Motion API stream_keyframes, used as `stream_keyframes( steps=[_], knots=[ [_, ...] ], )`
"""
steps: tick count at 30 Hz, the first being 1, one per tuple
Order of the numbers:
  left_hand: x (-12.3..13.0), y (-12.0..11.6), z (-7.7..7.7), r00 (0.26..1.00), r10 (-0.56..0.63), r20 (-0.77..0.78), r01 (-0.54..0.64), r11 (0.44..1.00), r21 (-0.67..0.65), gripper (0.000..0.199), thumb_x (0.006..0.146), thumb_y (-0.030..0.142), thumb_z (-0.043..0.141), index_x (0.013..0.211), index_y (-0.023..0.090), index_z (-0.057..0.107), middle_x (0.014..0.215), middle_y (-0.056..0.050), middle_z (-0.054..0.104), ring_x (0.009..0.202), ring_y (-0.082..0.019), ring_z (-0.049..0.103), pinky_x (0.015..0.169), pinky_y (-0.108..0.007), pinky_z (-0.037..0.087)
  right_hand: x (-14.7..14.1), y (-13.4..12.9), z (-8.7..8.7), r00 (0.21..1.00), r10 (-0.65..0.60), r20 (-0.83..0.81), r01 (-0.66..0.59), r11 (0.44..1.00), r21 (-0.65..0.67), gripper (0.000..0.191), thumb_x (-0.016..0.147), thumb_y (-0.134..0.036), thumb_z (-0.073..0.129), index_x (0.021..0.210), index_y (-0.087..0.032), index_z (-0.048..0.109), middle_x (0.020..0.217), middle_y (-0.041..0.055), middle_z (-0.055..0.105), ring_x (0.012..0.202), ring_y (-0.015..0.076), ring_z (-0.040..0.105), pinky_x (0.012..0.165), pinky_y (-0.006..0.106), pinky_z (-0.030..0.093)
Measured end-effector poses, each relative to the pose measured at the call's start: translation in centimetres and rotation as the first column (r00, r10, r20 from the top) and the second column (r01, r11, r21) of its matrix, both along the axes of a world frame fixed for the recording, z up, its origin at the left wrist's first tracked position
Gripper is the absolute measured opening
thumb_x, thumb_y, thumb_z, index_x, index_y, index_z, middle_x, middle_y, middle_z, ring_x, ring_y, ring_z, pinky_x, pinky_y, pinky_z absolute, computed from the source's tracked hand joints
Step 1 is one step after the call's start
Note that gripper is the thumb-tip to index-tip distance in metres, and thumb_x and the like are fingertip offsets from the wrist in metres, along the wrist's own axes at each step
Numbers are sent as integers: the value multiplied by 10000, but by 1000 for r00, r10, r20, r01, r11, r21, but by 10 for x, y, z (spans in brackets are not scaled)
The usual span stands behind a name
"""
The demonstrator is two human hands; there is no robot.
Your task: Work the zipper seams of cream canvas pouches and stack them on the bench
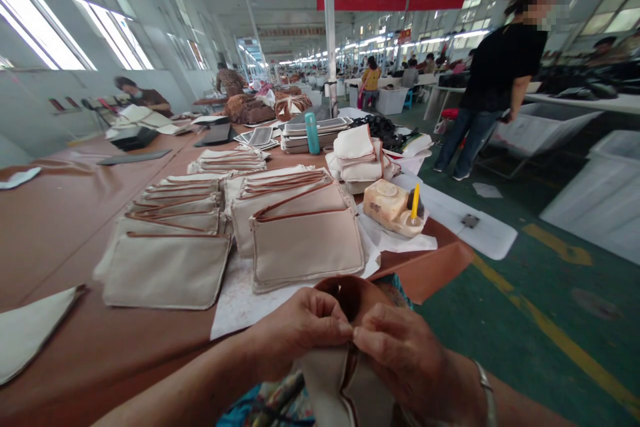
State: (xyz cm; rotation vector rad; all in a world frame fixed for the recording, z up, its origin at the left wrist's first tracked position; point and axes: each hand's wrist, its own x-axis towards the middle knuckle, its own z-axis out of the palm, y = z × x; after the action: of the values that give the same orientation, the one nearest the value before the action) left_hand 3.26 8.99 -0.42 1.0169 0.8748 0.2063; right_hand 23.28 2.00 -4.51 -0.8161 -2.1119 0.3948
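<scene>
Both hands meet at the bottom centre, over my lap. My left hand [315, 323] pinches the top edge of a cream pouch piece with brown trim [327, 380]. Beside it, my right hand [400, 347] grips the same edge with thumb and fingers, the fingertips of both hands almost touching. A brown leather part [355, 290] shows behind the hands; whether it joins the pouch piece I cannot tell. In front of me, a cream pouch with brown edging [307, 247] leans on a stack, and another pouch [167, 270] lies to its left.
A stained glue container [385, 203] with a yellow-handled tool [415, 203] stands at the table's right edge. Behind are stacked cream pieces [355, 150] and a turquoise bottle [312, 133]. A person in black [500, 73] stands in the right aisle; another person [143, 97] sits far left.
</scene>
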Motion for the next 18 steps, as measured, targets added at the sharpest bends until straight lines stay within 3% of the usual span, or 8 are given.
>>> stream_keyframes(
  steps=[3, 5, 8, 10, 15, 18],
  knots=[
    [-2, -1, 5, 998, -58, -22, 60, 994, 95, 475, 609, 519, 845, 712, 117, 614, 596, 27, 530, 494, -67, 365, 463, -202, 211, 0, -4, 0, 994, -9, -108, 7, 1000, -19, 210, 903, -94, 520, 1065, -219, 570, 821, 40, 627, 713, 167, 563, 655, 269, 434],
    [-4, -1, 10, 996, -87, -35, 92, 978, 185, 482, 649, 550, 811, 730, 118, 615, 594, 40, 504, 503, -63, 330, 465, -202, 193, -1, -8, 4, 967, -81, -243, 29, 977, -212, 146, 938, -159, 525, 1061, -229, 558, 846, 25, 630, 735, 160, 581, 674, 260, 441],
    [-6, -1, 16, 993, -115, -28, 118, 952, 283, 484, 693, 576, 772, 751, 121, 616, 595, 51, 480, 516, -65, 317, 471, -201, 194, -1, -10, 12, 905, -252, -342, 15, 823, -568, 189, 1026, -333, 425, 1065, -216, 569, 783, 4, 574, 694, 149, 533, 636, 247, 429],
    [-6, -1, 18, 991, -135, -8, 131, 940, 315, 475, 718, 571, 757, 751, 120, 609, 603, 50, 473, 530, -67, 316, 476, -198, 199, 0, -7, 18, 893, -284, -349, -31, 736, -677, 311, 1042, -414, 382, 968, -196, 591, 736, -6, 520, 666, 138, 481, 598, 235, 398],
    [-7, -2, 18, 988, -147, 41, 127, 939, 320, 438, 765, 534, 746, 742, 127, 586, 599, 51, 446, 529, -64, 304, 477, -190, 203, 4, 2, 34, 917, -133, -377, -218, 624, -750, 454, 985, -533, 468, 734, -165, 551, 704, -17, 448, 599, 101, 376, 503, 211, 299],
    [-7, -5, 15, 986, -139, 96, 109, 958, 264, 430, 755, 518, 762, 735, 125, 588, 588, 42, 461, 510, -59, 314, 472, -189, 214, 4, 2, 37, 938, -78, -337, -214, 634, -743, 440, 953, -538, 511, 739, -157, 560, 686, -19, 453, 589, 98, 362, 492, 209, 280]
  ],
)
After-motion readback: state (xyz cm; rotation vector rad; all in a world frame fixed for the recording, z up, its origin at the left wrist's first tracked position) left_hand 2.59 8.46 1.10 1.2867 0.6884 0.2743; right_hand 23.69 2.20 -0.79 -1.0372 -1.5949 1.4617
